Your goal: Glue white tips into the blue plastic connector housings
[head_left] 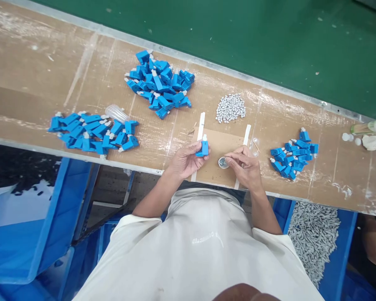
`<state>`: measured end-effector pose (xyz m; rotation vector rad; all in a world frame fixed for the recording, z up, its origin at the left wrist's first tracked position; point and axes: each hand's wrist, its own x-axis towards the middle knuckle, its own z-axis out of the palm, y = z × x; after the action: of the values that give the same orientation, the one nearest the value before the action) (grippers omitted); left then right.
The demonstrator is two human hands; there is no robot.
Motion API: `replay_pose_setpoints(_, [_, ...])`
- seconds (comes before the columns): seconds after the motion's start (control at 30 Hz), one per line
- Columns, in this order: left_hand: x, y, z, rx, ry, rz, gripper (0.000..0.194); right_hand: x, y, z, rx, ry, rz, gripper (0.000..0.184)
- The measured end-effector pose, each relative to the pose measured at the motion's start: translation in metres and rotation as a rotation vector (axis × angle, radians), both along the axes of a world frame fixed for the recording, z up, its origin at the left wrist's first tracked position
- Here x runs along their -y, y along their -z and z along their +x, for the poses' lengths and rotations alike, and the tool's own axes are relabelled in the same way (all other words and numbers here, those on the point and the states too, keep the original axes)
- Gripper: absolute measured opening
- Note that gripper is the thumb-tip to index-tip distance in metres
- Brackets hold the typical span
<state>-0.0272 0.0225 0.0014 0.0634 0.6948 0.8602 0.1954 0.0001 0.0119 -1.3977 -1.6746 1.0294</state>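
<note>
Between the thumb and fingers of my left hand (188,160) is a blue plastic part (202,148), held upright with its white tip on top. My right hand (245,166) is pinched closed at the rim of a small round clear dish (223,162) that has something grey or clear inside. Whatever its fingertips hold, if anything, is too small to make out. Both hands are over a brown cardboard sheet (221,142) with white tape strips at its sides. Beyond it lies a pile of small grey metallic-looking pieces (231,108).
Blue parts with white tips lie in a back heap (161,83), a left heap (94,133) and a right heap (293,154). A clear plastic bundle (116,113) touches the left heap. A container of sticks (371,126) stands far right. Below the table, a blue bin (341,246) holds grey pieces.
</note>
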Motion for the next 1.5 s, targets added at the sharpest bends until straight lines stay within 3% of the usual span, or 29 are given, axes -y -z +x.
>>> replay_pose_setpoints(0.27, [0.004,-0.001,0.011,-0.038,0.018,0.109,0.018,0.006,-0.026,0.006,-0.031,-0.048,0.15,0.016])
replay_pose_setpoints(0.57, [0.014,-0.008,0.024,0.003,0.195,0.222,0.04,0.01,-0.044,-0.007,-0.189,0.211,0.314,0.018])
replay_pose_setpoints(0.7, [0.016,-0.012,0.026,0.003,0.218,0.223,0.044,0.011,-0.044,-0.014,-0.15,0.209,0.404,0.013])
replay_pose_setpoints(0.9, [0.017,-0.009,0.025,-0.016,0.231,0.229,0.047,0.011,-0.037,-0.014,-0.082,0.203,0.379,0.019])
replay_pose_setpoints(1.07, [0.017,-0.007,0.024,-0.007,0.233,0.225,0.045,0.01,-0.038,-0.016,-0.124,0.124,0.423,0.012])
replay_pose_setpoints(1.5, [0.019,-0.006,0.024,-0.018,0.235,0.255,0.043,0.011,-0.043,-0.01,0.2,0.004,0.54,0.019])
